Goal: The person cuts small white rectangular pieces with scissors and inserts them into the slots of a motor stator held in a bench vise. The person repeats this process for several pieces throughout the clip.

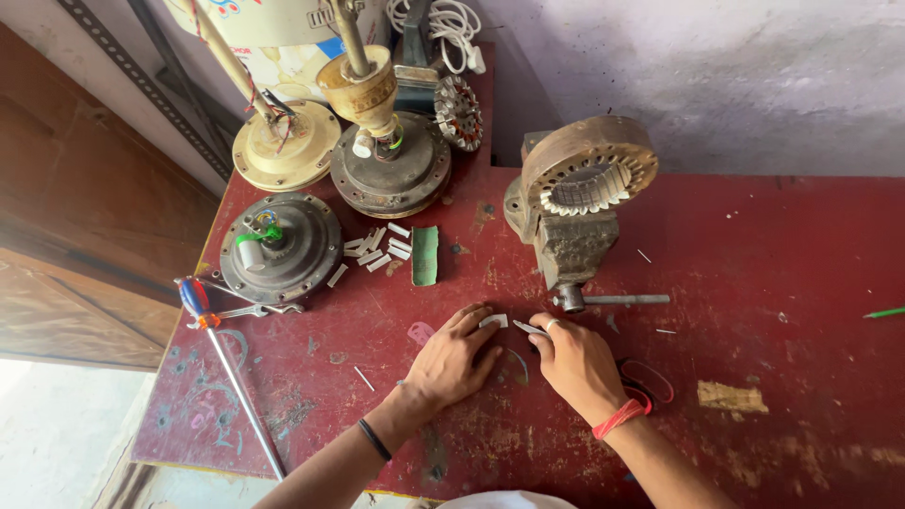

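red bench (773,245), paint worn and scratched. left hand (452,363) flat on the top, fingers spread and pressing a small white slip (493,321) under the fingertips; hand open, nothing closed in it. right hand (577,363) just beside, fingers curled around a thin metal blade (526,327), tip pointing at the slip and all but touching it. ring on one right finger, red band (622,416) on the right wrist, black band (374,439) on the left. slip lies near the front middle of the bench, directly below the vise.

behind the hands: grey vise (568,253) clamping a stator ring (589,174) tilted up, white slot liners showing round its inner teeth. vise handle (622,300) sticking out to the right.

left of vise: folded green sheet (425,255), then a scatter of white strips (375,249) beside it. dark round motor housing (280,247) with green and white parts at its hub. further back a second dark housing (391,174) with a brass-coloured cap (363,90), and a cream canopy (286,144) with wires. small wound stator (459,113) leaning at the rear, white cable (452,24) coiled above it.

far left edge: screwdriver (231,372) with red and blue handle, long shaft running toward the front; pliers (250,309) touching the housing base. red rubber loop (650,377) on the bench by the right wrist. green pencil-like tip (884,312) at the right edge, well apart from everything. tan patch (733,397) of bare wood right of the hands.
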